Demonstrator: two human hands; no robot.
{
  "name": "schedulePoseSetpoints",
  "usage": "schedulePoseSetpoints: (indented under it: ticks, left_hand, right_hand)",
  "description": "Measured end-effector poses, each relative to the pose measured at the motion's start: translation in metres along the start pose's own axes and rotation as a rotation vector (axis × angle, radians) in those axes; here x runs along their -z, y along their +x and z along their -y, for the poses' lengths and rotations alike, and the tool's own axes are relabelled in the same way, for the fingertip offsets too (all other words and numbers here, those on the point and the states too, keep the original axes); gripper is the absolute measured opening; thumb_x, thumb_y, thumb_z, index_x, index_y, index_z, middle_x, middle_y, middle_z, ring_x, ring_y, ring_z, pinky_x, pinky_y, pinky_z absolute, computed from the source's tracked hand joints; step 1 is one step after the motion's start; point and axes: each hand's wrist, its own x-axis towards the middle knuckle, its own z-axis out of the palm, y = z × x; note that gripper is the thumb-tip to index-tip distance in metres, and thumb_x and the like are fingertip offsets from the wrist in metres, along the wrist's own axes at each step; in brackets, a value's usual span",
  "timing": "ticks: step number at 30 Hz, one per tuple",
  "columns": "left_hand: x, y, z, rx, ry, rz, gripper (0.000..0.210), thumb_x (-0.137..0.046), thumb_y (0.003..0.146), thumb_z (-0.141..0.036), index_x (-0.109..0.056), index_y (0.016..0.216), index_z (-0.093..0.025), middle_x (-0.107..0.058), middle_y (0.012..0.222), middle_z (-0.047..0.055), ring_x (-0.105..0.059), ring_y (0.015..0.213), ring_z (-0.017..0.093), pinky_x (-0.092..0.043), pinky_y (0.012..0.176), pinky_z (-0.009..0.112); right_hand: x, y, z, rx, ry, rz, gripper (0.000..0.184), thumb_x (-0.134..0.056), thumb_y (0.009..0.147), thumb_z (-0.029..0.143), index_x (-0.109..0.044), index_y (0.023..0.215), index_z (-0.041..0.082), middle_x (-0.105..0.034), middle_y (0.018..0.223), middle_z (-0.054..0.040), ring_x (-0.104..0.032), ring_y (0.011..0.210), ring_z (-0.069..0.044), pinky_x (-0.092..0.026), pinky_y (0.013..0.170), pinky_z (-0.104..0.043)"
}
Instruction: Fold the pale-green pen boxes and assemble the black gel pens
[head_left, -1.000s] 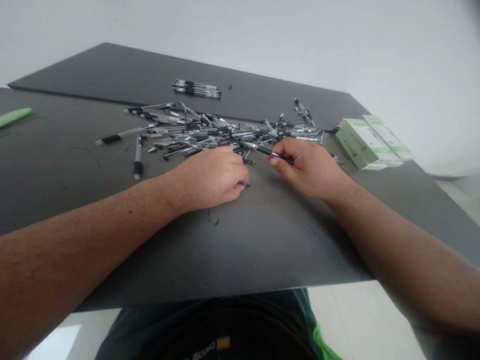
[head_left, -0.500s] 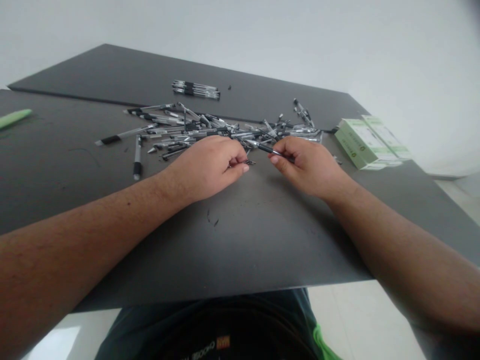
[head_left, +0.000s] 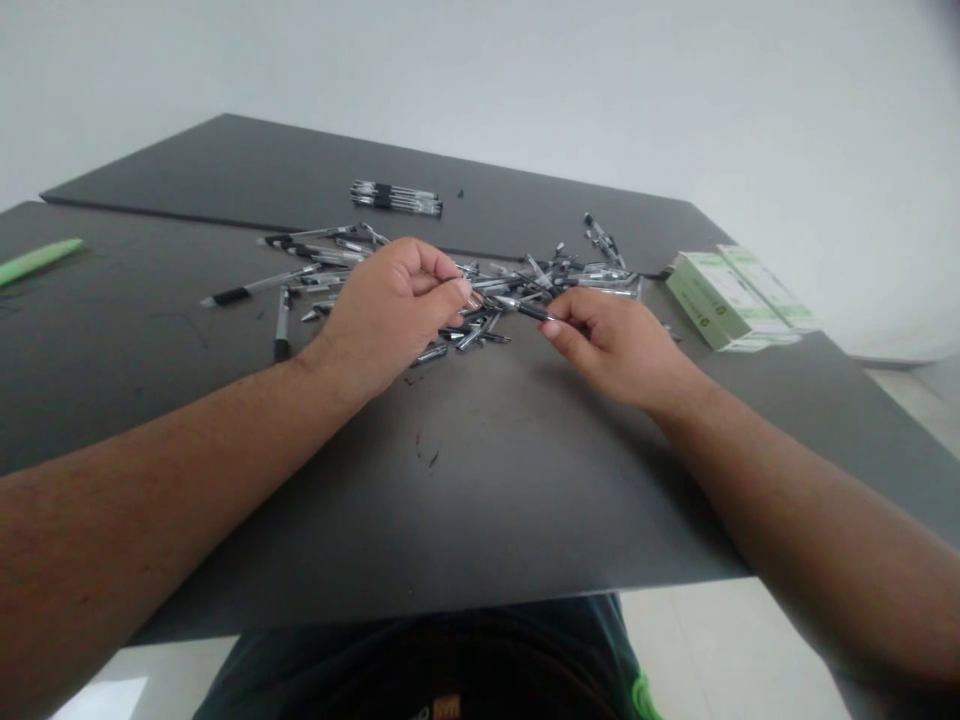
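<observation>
My right hand (head_left: 615, 345) is closed around a pen (head_left: 531, 311) with a black grip, its silvery tip pointing left toward my other hand. Thumb and forefinger of my left hand (head_left: 397, 310) are pinched together just left of that tip. A small, partly clear piece shows at those fingertips, too small and covered to name. Beneath and behind both hands spreads a loose pile of clear and black pens (head_left: 330, 255) and pen parts. Some loose parts (head_left: 480, 330) lie right under my left fingers.
Behind the pile is a neat bundle of pens (head_left: 397, 198) on the rear table (head_left: 300, 160). Green-and-white boxes (head_left: 724, 300) stand at the right. A light green object (head_left: 41, 260) lies at the far left. Dark ink marks (head_left: 427, 452) streak the front table (head_left: 495, 520).
My left hand has lifted and shifted slightly left and away from me, uncovering pen parts below it. My right hand still holds the pen in nearly the same spot. The view has tilted slightly.
</observation>
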Motion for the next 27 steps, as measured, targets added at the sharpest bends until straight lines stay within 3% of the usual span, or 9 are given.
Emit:
schedulePoseSetpoints:
  ticks: [4,14,27]
  left_hand:
    - [-0.004,0.000,0.001,-0.001,-0.098,-0.010,0.010,-0.073,0.104,-0.026,-0.069,0.096,-0.021,-0.084,0.097,0.007,-0.078,0.080,0.018,-0.052,0.059,0.026]
    - [-0.006,0.002,0.009,0.012,-0.260,0.012,0.012,-0.075,0.104,-0.019,-0.071,0.093,-0.019,-0.083,0.093,0.006,-0.071,0.072,0.014,-0.052,0.056,0.022]
    - [-0.006,-0.002,0.012,0.018,-0.182,0.143,0.005,-0.080,0.101,-0.022,-0.077,0.097,-0.020,-0.085,0.091,0.005,-0.076,0.075,0.015,-0.057,0.060,0.023]
  right_hand:
    - [0.000,-0.002,0.000,0.040,0.034,-0.010,0.031,-0.052,0.115,0.040,-0.072,0.097,0.024,-0.081,0.095,-0.0076,-0.074,0.089,-0.026,-0.048,0.082,-0.036]
    - [0.000,-0.001,0.001,0.048,-0.002,0.005,0.025,-0.054,0.112,0.033,-0.073,0.099,0.023,-0.081,0.093,-0.0072,-0.073,0.088,-0.026,-0.048,0.079,-0.035]
    - [0.000,-0.001,0.000,0.082,0.008,0.017,0.025,-0.054,0.112,0.034,-0.072,0.099,0.024,-0.079,0.094,-0.0075,-0.071,0.088,-0.026,-0.049,0.081,-0.036]
